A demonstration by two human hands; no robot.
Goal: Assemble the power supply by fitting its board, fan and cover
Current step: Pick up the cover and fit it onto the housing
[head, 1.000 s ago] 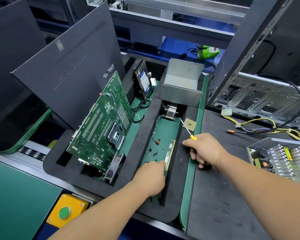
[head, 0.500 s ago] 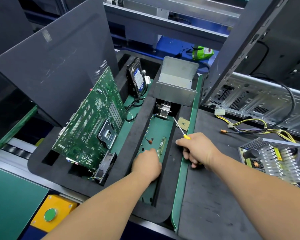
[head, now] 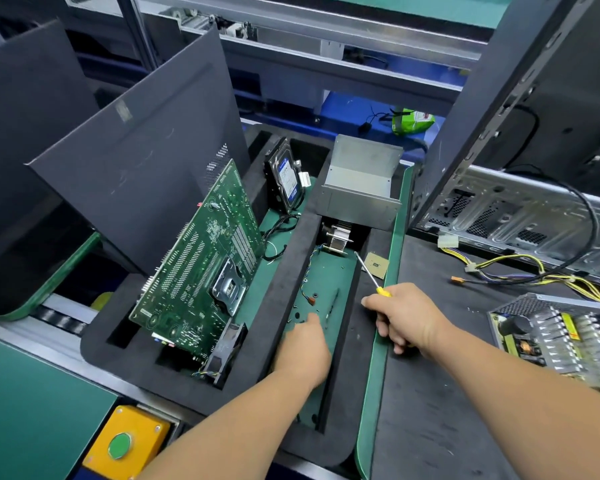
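The open power supply, its board and heat sinks showing inside a mesh case, lies on the dark mat at the right. A bent grey metal cover stands at the far end of the black foam tray. A black fan leans in a tray slot under the green motherboard. My right hand grips a yellow-handled screwdriver, its shaft pointing away over the tray's edge. My left hand reaches down into the green-floored slot among small loose screws; its fingertips are hidden.
A finned cooler and a processor chip sit beyond my hands. A hard drive stands upright in the tray. The bare computer chassis with yellow cables fills the right rear. A yellow button box is at the near left.
My left hand slid farther along the green slot toward the screws. The right hand kept its hold on the screwdriver and barely moved.
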